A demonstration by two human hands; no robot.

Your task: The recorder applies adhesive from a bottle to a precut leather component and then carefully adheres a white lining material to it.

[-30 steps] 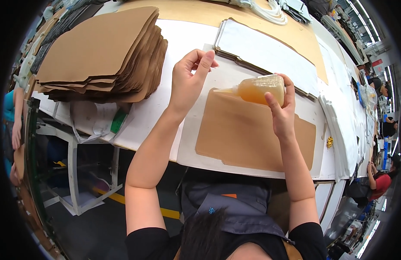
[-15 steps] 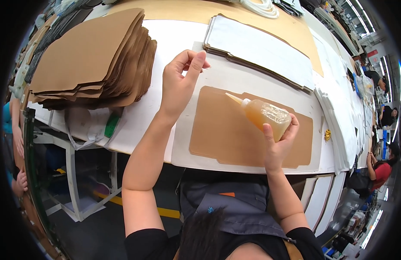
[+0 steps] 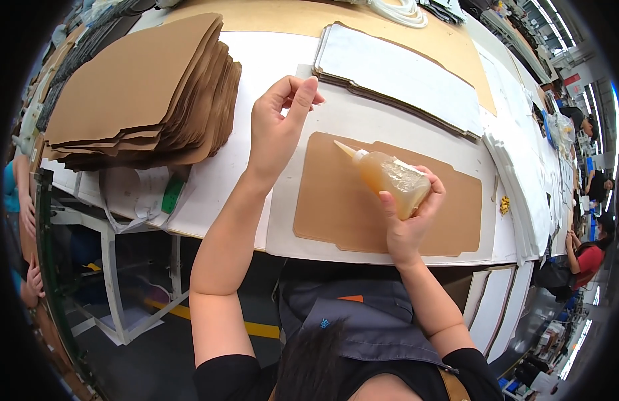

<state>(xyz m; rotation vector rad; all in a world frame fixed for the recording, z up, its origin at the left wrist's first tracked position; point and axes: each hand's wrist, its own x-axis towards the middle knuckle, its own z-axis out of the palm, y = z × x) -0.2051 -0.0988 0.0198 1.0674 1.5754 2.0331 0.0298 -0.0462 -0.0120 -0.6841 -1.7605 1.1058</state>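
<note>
My right hand [image 3: 413, 217] is closed around a clear plastic squeeze bottle [image 3: 393, 180] of amber liquid, likely glue. The bottle is tilted, its pale pointed nozzle aimed to the far left. Below it lies a flat brown cardboard piece [image 3: 329, 207] with notched edges, resting on a grey board [image 3: 282, 220]. My left hand [image 3: 279, 117] hovers above the board's far left part, fingers loosely curled in and thumb up; I see nothing in it.
A tall stack of brown cardboard sheets [image 3: 132, 80] stands at the left. Beyond the brown piece lies a stack of white-faced panels [image 3: 396, 73]. White sheets [image 3: 516, 194] are piled at the right, near a small yellow object [image 3: 505, 205]. Coworkers are at both sides.
My right hand has moved a little to the left with the squeeze bottle, bringing the nozzle over the brown piece's far left part. The left hand has stayed almost still.
</note>
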